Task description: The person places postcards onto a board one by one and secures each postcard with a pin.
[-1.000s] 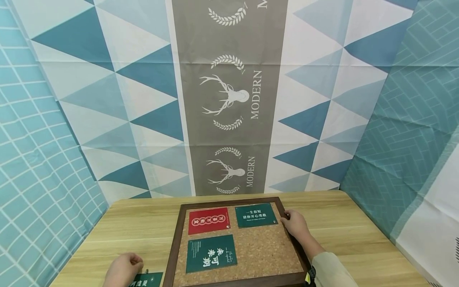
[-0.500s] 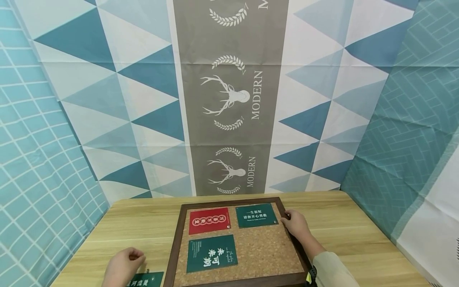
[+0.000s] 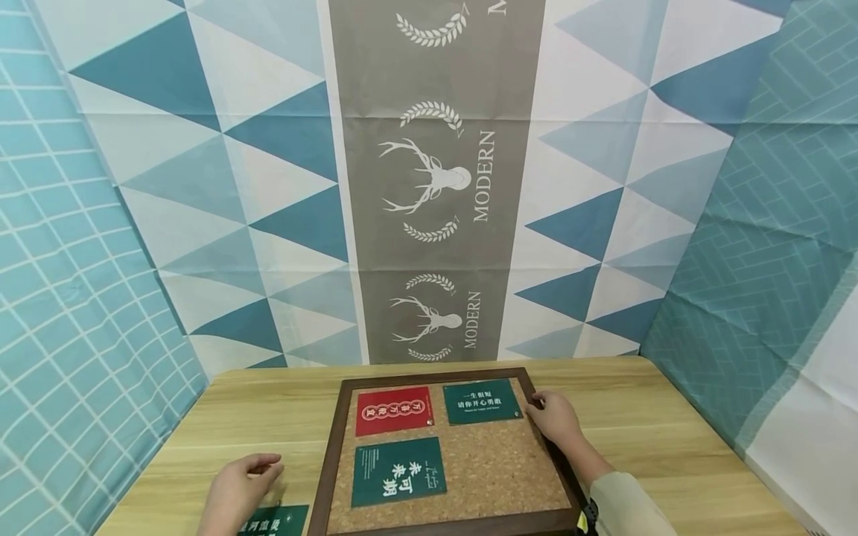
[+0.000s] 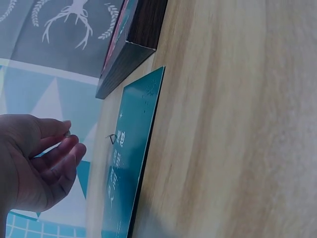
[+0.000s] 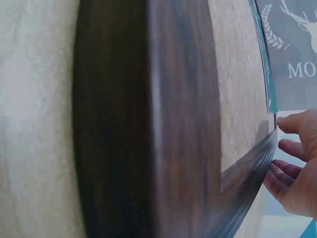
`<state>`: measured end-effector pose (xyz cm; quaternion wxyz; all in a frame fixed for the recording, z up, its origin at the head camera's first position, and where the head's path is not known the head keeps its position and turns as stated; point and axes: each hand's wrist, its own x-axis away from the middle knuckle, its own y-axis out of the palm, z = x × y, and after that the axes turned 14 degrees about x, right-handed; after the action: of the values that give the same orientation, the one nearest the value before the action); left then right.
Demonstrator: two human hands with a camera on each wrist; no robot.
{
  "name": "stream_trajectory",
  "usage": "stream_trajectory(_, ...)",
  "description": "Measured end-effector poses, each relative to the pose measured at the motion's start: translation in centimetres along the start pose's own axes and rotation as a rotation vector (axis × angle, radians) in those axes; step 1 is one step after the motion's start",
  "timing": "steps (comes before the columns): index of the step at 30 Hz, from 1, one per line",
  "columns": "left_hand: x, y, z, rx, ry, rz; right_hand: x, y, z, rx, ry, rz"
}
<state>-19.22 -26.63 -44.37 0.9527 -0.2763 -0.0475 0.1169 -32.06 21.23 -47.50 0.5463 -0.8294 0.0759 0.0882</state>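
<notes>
Over wood (image 3: 670,461), left fingers (image 4: 64,148) seemingly pinch something indistinct (image 4: 68,133).

The left hand (image 3: 243,491) has moved farther forward over the table (image 3: 268,409) and nearer the framed board (image 3: 499,476), with its index finger reaching out straighter. More lettering on the green card (image 3: 287,519) below it has come into sight. The head camera's view has shifted slightly, setting the scene a touch rightward.
</notes>
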Motion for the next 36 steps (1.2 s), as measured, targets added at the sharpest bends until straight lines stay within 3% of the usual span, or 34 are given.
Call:
stream_trajectory(7, -0.1, 0.4, 0.1, 0.061, -0.014, -0.002, 0.2, -0.2, -1.7, -0.012, -0.022, 0.052)
stream_trajectory(22, 0.3, 1.1, 0.7, 0.192, -0.039, 0.004, 1.7, -0.1, -6.6, -0.105, -0.158, 0.004)
stream_trajectory(36, 0.7, 1.8, 1.6, 0.113, 0.008, -0.008, 3.9, 0.3, -10.6, -0.148, -0.313, -0.119)
